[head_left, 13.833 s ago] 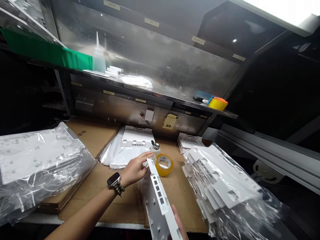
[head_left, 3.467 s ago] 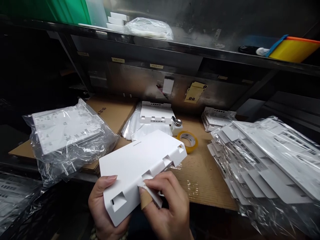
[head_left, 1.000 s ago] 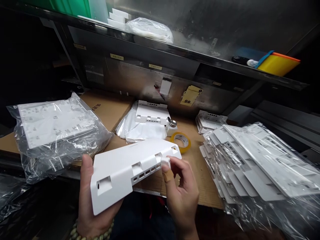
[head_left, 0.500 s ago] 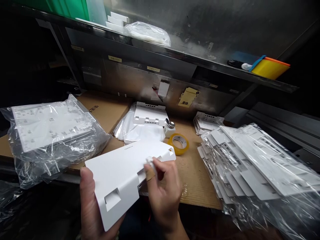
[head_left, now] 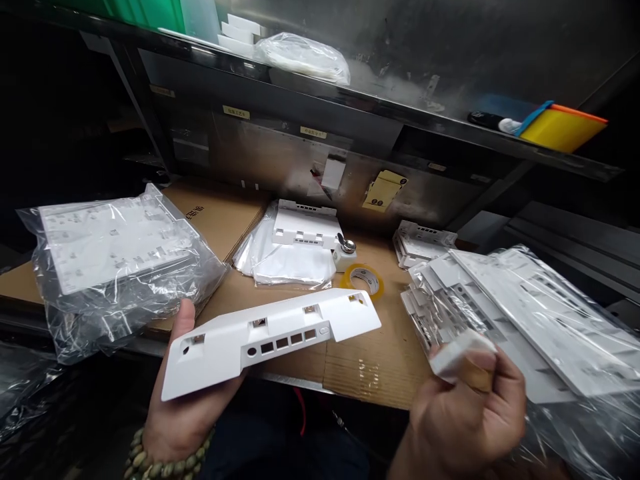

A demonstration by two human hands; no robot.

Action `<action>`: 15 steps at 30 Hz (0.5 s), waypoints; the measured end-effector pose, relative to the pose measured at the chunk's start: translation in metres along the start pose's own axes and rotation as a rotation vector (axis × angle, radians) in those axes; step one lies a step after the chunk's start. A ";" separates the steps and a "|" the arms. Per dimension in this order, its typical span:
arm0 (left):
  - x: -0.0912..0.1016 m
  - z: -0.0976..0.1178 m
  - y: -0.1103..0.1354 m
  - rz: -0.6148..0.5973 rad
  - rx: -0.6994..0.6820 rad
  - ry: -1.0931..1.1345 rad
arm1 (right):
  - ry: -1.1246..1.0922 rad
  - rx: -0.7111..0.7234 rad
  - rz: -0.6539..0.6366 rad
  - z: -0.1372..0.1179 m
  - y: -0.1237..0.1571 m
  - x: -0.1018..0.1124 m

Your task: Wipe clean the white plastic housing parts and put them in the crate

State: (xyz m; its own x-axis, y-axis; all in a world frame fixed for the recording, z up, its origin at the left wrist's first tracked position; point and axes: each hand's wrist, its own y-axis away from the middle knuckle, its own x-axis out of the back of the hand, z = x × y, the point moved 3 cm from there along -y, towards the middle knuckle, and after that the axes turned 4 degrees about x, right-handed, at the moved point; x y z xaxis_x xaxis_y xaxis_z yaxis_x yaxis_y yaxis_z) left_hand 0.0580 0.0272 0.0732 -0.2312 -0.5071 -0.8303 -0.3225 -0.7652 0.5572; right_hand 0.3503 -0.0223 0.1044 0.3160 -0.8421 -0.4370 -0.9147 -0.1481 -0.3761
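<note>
My left hand [head_left: 187,407] holds a white plastic housing [head_left: 210,367] by its left end, thumb at the rear edge and fingers beneath. The housing's port side, with a round hole and several square openings, faces me. At the lower right, my right hand [head_left: 465,413] is closed on a folded white cloth [head_left: 463,353], slightly blurred. A tan bandage [head_left: 477,375] wraps one of its fingers. This hand is apart from the housing, in front of the bagged white parts [head_left: 550,320]. A roll of yellow tape [head_left: 379,285] lies just behind the housing.
Bagged white panels [head_left: 105,243] sit at the left on cardboard. At the back are another white housing [head_left: 307,223] on clear bags, a small dispenser bottle [head_left: 345,255] with a metal top, and stacked white parts [head_left: 423,241]. A metal shelf [head_left: 390,110] crosses above.
My right hand has moved off the housing to the right with the cloth. The housing has been tilted, so its port side now shows instead of the broad top.
</note>
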 end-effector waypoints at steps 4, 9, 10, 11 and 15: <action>0.001 0.001 -0.006 -0.121 0.097 -0.026 | -0.016 -0.064 -0.021 0.006 -0.001 0.010; 0.013 0.008 -0.010 -0.265 0.116 -0.136 | -0.077 -0.130 -0.157 0.005 0.007 0.007; 0.014 0.009 -0.011 -0.291 0.128 -0.146 | -0.082 -0.134 -0.186 0.004 0.009 0.005; 0.015 0.009 -0.011 -0.319 0.139 -0.151 | -0.081 -0.138 -0.212 0.003 0.010 0.004; 0.012 0.009 -0.008 -0.400 0.156 -0.136 | -0.055 -0.157 -0.279 0.004 0.016 0.001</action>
State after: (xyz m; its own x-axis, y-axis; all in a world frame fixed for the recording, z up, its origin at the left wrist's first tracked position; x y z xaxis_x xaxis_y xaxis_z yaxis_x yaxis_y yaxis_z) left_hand 0.0496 0.0307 0.0585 -0.1759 -0.1186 -0.9772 -0.5429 -0.8165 0.1968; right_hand 0.3372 -0.0237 0.0944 0.5694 -0.7292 -0.3796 -0.8171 -0.4514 -0.3586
